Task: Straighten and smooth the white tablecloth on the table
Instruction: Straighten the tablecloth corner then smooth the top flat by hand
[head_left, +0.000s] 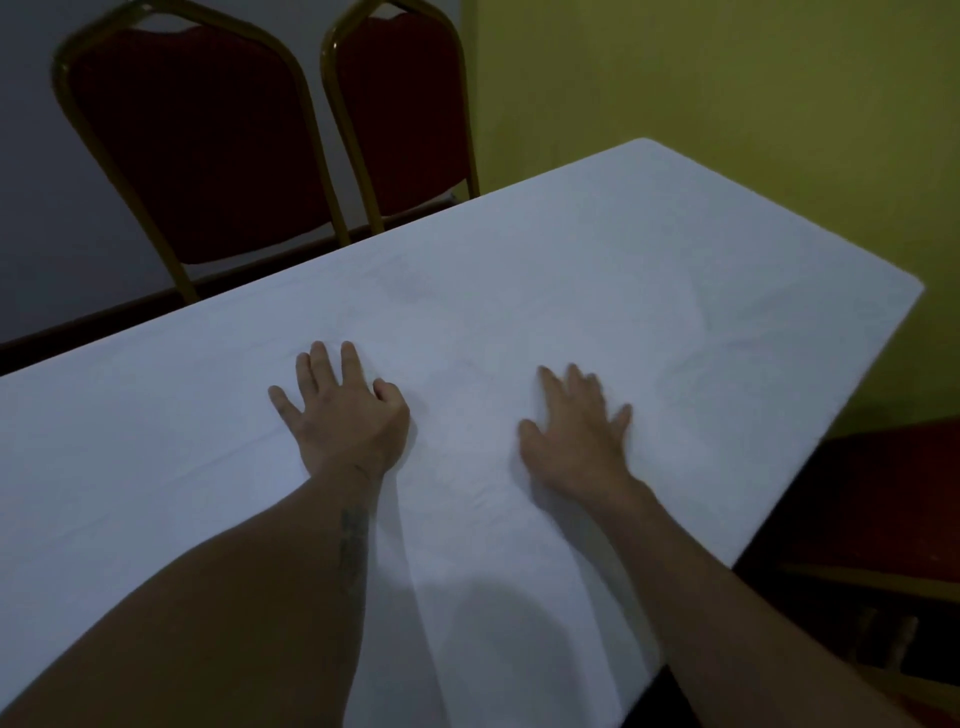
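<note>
At the far left, two red chairs with gold frames, one (208, 145) beside the other (405, 109), stand just behind the long edge of the surface, which is itself hidden under the cloth. The white tablecloth (623, 249) lies spread over all of it, from the near corner to the far one, and hangs over the edges. The left hand (337, 410) presses palm down on the cloth near the middle, fingers straight and spread, gripping nothing. Faint creases run through the cloth between the two hands. The right hand (576, 431), a little blurred, also lies flat on the cloth with its fingers apart. More soft wrinkles (701, 317) show further right. A yellow-green wall (727, 78) stands behind the far end, and another red chair (883, 493) sits low at the right.
</note>
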